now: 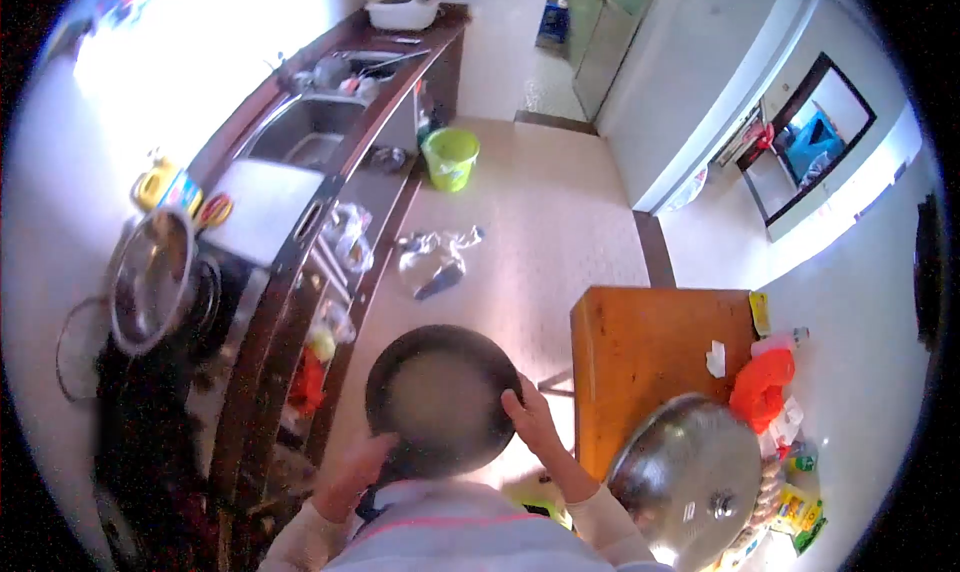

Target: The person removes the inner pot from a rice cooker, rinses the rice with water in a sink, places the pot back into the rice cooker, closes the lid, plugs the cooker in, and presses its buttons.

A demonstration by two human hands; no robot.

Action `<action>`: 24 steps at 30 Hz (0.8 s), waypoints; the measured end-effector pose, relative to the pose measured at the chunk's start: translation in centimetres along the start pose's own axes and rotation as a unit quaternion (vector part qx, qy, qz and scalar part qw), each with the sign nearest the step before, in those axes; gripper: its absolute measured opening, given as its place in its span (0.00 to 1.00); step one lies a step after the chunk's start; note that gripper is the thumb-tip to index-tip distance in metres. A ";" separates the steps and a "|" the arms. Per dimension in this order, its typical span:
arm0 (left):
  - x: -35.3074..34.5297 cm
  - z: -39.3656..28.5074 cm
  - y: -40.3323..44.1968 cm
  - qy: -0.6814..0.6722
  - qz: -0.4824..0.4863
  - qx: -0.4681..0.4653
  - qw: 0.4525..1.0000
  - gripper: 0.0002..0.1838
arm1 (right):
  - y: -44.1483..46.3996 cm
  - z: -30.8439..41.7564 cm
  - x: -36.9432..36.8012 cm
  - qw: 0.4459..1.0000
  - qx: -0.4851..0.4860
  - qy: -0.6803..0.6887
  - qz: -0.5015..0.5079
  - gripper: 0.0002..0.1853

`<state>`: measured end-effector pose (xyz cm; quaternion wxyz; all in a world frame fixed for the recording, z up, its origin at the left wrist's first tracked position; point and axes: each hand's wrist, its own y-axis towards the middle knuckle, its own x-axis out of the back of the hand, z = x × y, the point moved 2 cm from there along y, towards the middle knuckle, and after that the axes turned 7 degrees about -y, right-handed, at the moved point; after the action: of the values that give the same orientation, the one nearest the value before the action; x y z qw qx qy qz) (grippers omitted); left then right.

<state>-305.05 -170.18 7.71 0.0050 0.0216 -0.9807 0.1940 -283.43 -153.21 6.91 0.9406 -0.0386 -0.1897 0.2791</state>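
A dark round frying pan (440,397) is in front of my body, held above the floor, and its inside faces up. My right hand (533,422) grips the pan's right rim with the thumb over the edge. My left hand (358,472) is closed at the pan's lower left, where a dark handle shows in part near my apron (440,532). Its fingers are blurred. Inside the pan I make out only a paler, dull bottom.
On the left counter are a steel pot (152,280), a white board (265,210) and a sink (310,137). A green bucket (451,162) and a plastic bag (435,262) lie on the floor. A wooden table (650,347) with a large metal lid (690,482) stands at right.
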 end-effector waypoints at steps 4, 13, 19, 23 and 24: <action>2.7 -7.9 13.7 -0.182 -0.084 0.051 0.978 0.30 | 10.3 -0.6 4.1 0.999 -0.013 0.047 -0.023 0.23; 6.3 -14.8 43.7 -0.126 0.069 0.047 0.989 0.22 | 32.2 1.8 16.5 0.971 -0.039 0.148 -0.186 0.22; 5.4 -25.9 62.4 -0.040 0.069 0.087 0.993 0.25 | 49.9 0.3 27.0 0.976 -0.002 0.075 -0.206 0.24; 5.5 -32.2 74.2 -0.071 0.041 -0.035 0.996 0.26 | 63.1 1.6 34.5 0.981 0.021 0.076 -0.175 0.27; 5.6 -32.0 76.9 -0.058 0.018 -0.037 0.997 0.26 | 65.6 2.0 35.8 0.983 0.020 0.087 -0.161 0.27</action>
<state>-314.00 -87.18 8.18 -0.0549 0.0155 -0.9861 0.1559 -290.07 -78.76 9.04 0.9867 -0.0127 -0.1048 0.1236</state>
